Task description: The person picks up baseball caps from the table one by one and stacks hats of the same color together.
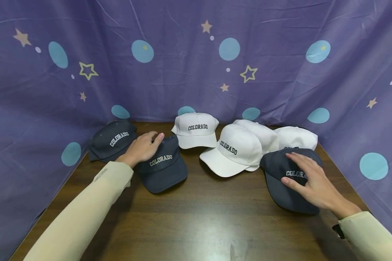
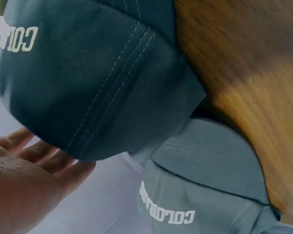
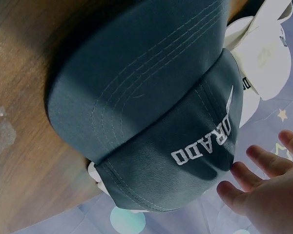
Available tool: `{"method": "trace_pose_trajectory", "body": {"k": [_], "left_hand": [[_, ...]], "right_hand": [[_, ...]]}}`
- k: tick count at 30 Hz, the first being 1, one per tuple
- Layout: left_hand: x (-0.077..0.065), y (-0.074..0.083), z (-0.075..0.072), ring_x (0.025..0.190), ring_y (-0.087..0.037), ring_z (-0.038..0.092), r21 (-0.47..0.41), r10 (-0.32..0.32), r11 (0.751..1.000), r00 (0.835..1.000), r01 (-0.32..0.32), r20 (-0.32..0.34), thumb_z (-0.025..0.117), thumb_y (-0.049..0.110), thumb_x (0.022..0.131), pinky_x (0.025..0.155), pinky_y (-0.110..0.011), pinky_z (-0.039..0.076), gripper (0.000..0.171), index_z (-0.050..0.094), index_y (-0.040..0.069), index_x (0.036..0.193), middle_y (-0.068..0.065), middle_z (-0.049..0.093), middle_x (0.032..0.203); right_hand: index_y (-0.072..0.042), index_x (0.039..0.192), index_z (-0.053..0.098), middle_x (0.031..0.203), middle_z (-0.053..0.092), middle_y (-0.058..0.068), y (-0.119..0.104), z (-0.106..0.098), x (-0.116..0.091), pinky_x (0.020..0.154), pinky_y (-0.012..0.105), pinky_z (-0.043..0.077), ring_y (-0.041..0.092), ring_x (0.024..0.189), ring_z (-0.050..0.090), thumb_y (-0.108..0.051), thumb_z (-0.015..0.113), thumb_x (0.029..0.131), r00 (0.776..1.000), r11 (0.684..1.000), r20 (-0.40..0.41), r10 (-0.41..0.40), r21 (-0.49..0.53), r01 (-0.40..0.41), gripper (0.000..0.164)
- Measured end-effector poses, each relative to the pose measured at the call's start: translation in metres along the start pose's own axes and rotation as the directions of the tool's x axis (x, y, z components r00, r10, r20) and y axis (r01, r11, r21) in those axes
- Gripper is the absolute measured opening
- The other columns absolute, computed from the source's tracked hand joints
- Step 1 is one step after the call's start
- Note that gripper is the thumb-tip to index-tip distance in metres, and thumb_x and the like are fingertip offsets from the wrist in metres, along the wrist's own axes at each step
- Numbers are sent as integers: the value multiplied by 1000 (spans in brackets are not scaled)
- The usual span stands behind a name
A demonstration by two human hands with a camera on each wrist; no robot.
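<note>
My left hand (image 1: 143, 148) is at the crown of a navy baseball cap (image 1: 164, 173) lettered COLORADO, its brim toward me. In the left wrist view the fingers (image 2: 71, 173) are relaxed, with the tips along the crown's edge. A second navy cap (image 1: 108, 142) lies just left of this hand. My right hand (image 1: 311, 183), fingers spread, is over another navy COLORADO cap (image 1: 285, 194) and covers part of its lettering. From the right wrist, the fingertips (image 3: 228, 190) show right beside that cap's crown. Neither hand grips a cap.
Several white caps sit toward the back: one in the middle (image 1: 196, 131), a front one (image 1: 235, 148) overlapping another (image 1: 266, 136), and one (image 1: 297, 137) behind the right navy cap. They are on a brown wooden table (image 1: 196, 217). A purple star-patterned curtain (image 1: 189, 72) hangs around the table.
</note>
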State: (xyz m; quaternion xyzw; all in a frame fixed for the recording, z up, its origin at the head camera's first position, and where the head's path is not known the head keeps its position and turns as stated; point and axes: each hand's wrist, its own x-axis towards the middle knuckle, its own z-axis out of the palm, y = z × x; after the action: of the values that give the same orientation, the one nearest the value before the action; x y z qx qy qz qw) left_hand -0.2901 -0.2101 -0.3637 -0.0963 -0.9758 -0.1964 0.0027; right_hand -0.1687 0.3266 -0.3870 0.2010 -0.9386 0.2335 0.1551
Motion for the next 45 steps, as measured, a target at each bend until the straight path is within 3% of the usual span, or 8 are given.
{"method": "trace_pose_trajectory", "body": {"k": [11,20,30,39,45], "left_hand": [[6,-16,9,129,-42,34,42,-111,993,989,108,96,9,53,102,105,-58,27,72,34,-1,143,-24,39,142],[6,-13,9,123,-41,41,-2,-133,991,990,133,46,18,55,101,102,-55,34,70,46,0,135,-22,47,136],[6,-11,-1,111,-38,51,-162,-165,973,986,164,7,45,54,95,94,-50,42,62,55,0,124,-22,54,125],[1,-6,-7,112,-36,48,-246,-133,959,990,139,40,52,51,92,96,-49,40,58,53,2,123,-22,49,128],[-2,-3,-9,106,-30,50,-388,-104,913,991,130,87,60,47,90,90,-42,43,53,55,5,121,-16,52,121]], "right_hand": [[-29,146,35,148,35,11,-5,0,0,101,68,17,35,134,25,-38,74,81,1000,1000,-13,-13,-1,13,77],[-28,146,36,148,35,9,-8,0,-1,101,67,18,35,133,26,-37,75,80,999,1000,-23,-29,5,29,77],[-28,146,37,147,37,11,-7,0,-2,100,69,18,36,133,26,-37,74,80,999,1000,-23,-26,2,26,76],[-27,146,36,146,38,12,-6,-1,-1,100,68,17,37,133,26,-37,74,81,999,1000,-25,-24,-2,24,76],[-29,146,34,146,37,12,-4,-2,-3,103,67,15,36,135,23,-38,72,82,1000,1000,-13,-7,-3,7,75]]}}
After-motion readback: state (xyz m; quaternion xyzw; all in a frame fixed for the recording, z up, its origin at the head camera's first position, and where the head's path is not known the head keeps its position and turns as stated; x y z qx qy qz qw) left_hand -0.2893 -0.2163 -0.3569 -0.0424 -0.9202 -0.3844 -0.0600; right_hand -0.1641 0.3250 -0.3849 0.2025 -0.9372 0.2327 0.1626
